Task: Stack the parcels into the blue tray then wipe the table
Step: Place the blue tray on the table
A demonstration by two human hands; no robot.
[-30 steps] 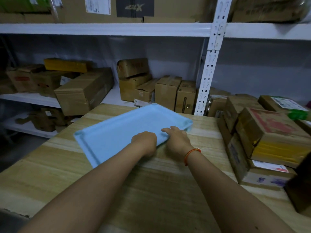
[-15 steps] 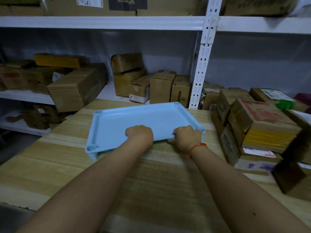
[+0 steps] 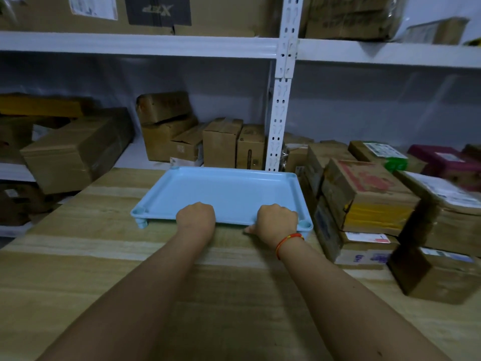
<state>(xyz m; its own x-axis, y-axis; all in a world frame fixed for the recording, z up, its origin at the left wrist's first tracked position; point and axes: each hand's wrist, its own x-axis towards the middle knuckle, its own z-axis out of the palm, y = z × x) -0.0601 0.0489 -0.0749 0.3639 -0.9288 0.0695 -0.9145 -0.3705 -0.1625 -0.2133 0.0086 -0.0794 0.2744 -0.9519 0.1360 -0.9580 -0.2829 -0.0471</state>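
Both hands hold the blue tray square on the desk.

Head view: the blue tray [image 3: 229, 194], smooth moulded plastic with round corner sockets, lies with its long axis left to right, near rim gripped by the curled left hand [image 3: 195, 217] and right hand [image 3: 277, 220]. It rests on the wood-grain desk [image 3: 78, 277], just beside taped cardboard parcels [image 3: 364, 199] stacked at its right end.

The blue tray [image 3: 229, 191] looks like smooth matt plastic, the table [image 3: 78, 256] pale wood grain, the parcels [image 3: 369, 199] taped cardboard.
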